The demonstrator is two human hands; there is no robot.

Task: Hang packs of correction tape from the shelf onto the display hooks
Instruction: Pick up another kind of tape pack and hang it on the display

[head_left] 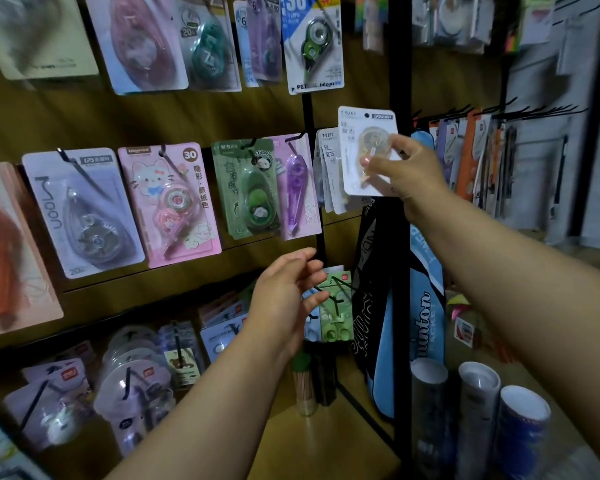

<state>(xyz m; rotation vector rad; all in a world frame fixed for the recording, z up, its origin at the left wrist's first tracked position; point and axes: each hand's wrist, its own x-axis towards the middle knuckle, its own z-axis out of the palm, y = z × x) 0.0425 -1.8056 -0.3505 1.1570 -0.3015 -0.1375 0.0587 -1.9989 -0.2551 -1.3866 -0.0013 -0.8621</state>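
Now the right hand (407, 168) is up at the middle row of the display, thumb and fingers pinching a white carded pack of correction tape with a clear blister and a yellowish dispenser inside (366, 150), held upright with its printed face toward the camera. That pack sits just in front of and a little above a small bunch of matching white packs (328, 168) already hanging at the right end of the row, right beside the black upright post of the rack (400, 237). Whether its punched hole is on a hook, I cannot tell. Lower down, the left hand (288, 292) hovers with fingers loosely spread and holding nothing, in front of a green pack (336, 306) on the lower row. Along the middle row to the left hang a purple pen-style correction tape pack (297, 188), a green panda-themed pack (248, 188), a pink cat-themed pack marked 30 (172, 202) and a lilac-grey pack with a grey dispenser (84, 209), each on a black wire hook. A blue and black badminton racket bag (426, 306) leans behind the post, and white-rimmed paper tubes (478, 403) stand at bottom right.
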